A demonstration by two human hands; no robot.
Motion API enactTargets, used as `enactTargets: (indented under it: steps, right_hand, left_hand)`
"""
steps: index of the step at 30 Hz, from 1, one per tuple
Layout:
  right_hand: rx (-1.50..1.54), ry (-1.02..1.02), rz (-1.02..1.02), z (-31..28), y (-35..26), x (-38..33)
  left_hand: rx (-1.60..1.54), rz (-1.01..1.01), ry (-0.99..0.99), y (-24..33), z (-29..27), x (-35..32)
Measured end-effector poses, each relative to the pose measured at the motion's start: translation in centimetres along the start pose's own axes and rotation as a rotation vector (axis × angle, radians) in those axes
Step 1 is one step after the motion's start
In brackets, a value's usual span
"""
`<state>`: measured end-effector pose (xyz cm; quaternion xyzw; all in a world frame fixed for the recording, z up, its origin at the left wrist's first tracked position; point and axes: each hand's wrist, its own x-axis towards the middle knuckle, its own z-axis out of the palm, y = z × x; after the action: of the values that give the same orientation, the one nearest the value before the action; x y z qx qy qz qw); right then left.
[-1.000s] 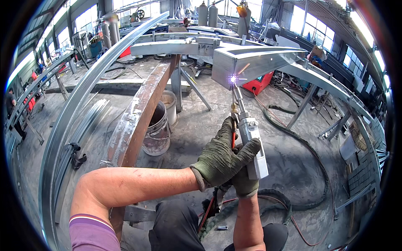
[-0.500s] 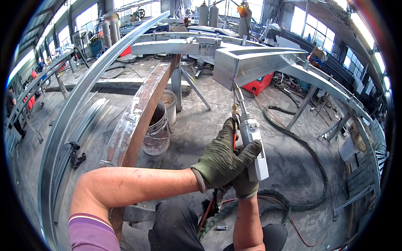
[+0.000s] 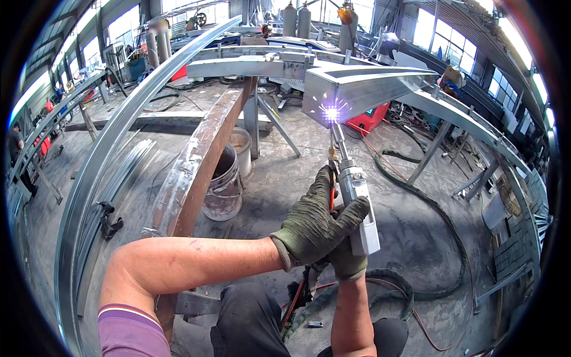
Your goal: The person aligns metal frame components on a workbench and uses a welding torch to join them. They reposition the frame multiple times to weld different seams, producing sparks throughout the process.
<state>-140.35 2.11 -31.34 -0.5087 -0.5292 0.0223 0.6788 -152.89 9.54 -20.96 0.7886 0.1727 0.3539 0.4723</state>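
Head view: arc relit since half a second ago; bright spark (image 3: 331,112) at the near face of the grey steel beam (image 3: 369,86), so welding is live again. Left hand (image 3: 312,223) and right hand (image 3: 348,259), both in green gloves, clenched around the welding torch (image 3: 357,199). Nozzle reaches far beyond the fingers. Buckets (image 3: 226,184) left.

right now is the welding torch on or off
On: a bright violet-white arc with sparks burns at the tip of the welding torch, against the grey steel beam. Both gloved hands grip it.
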Motion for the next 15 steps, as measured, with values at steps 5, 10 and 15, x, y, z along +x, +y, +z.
enactTargets:
  steps: [5,10,15]
  right_hand:
    - [0.016,0.036,0.02,0.4,-0.2,0.0]
    - [-0.013,0.014,0.01,0.4,-0.3,0.0]
    - [0.1,-0.104,0.107,-0.5,0.4,-0.7]
  left_hand:
    - [0.019,-0.012,0.0,0.2,-0.1,0.0]
    - [0.056,-0.014,0.022,-0.1,0.0,-0.2]
    - [0.045,-0.011,0.025,0.0,0.1,-0.3]
